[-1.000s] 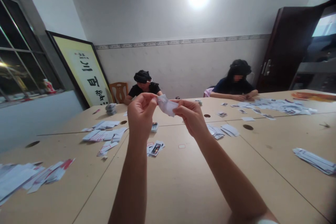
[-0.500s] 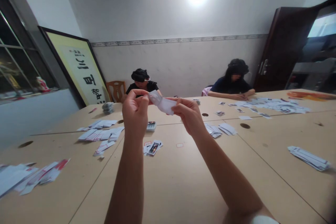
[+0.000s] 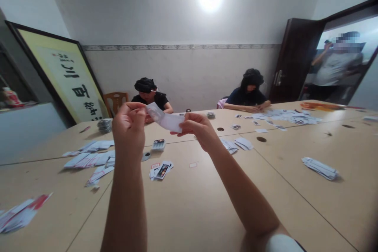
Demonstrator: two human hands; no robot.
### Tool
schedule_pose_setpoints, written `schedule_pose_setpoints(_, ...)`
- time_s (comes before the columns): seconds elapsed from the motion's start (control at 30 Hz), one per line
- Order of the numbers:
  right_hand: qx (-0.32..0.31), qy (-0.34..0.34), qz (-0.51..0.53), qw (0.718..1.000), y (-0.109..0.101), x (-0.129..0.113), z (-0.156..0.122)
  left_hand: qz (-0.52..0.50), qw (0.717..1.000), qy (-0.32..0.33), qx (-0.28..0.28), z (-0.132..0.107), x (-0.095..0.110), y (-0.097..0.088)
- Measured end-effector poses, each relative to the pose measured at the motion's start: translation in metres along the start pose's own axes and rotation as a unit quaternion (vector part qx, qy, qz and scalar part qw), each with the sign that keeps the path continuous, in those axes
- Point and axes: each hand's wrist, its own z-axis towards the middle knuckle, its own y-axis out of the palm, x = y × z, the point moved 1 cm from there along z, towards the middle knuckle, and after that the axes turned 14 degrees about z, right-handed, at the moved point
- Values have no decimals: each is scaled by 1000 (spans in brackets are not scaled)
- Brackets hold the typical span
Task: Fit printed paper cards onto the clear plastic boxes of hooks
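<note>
A small white slip of paper [image 3: 173, 122] with a shiny, semi-transparent left part is held up above the table between my hands. My left hand [image 3: 130, 124] pinches its upper left end between thumb and fingers. At the lower right end, my right hand [image 3: 195, 126] grips it with thumb and forefinger. The slip is bent and slopes down to the right. On the table below lie a few loose printed cards [image 3: 163, 171], and behind them sits a clear-sided stack of cards [image 3: 158, 145].
White envelope-like papers [image 3: 88, 159] lie on the left, with more [image 3: 17, 214] at the near left edge. A bundle of white strips [image 3: 319, 168] is on the right. Two people sit across the table, near a wide spread of papers [image 3: 289, 116]. Another person [image 3: 336, 65] stands in the doorway.
My view has turned to the right, bringing the person in the doorway into sight. My hands have moved slightly apart, and the slip looks more stretched out between them.
</note>
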Motion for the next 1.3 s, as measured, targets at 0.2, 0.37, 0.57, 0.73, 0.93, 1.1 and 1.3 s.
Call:
schedule_pose_setpoints(0.2,-237,128,-295,917,-33,-35,-14,34,999,10,-35,-4,1,-4)
schedule_pose_setpoints(0.37,-13,86,-450,889,-89,-64,-19,43,998,11,-49,-3,-5,-4)
schedule_pose_setpoints(0.57,265,20,-648,714,-93,-81,-28,88,993,1,-77,-1,-9,-3)
schedule_pose_setpoints(0.73,-246,166,-415,860,-45,-95,-65,83,992,-18,-98,-1,-7,-1)
schedule_pose_setpoints(0.93,115,68,-630,765,-77,-95,-49,92,989,-18,-116,-2,-8,1)
schedule_pose_setpoints(1.1,57,142,-585,797,-86,-86,-42,136,982,-25,-125,-5,-2,5)
schedule_pose_setpoints(1.3,-52,69,-518,851,-55,-45,-13,129,978,0,-162,-14,15,13)
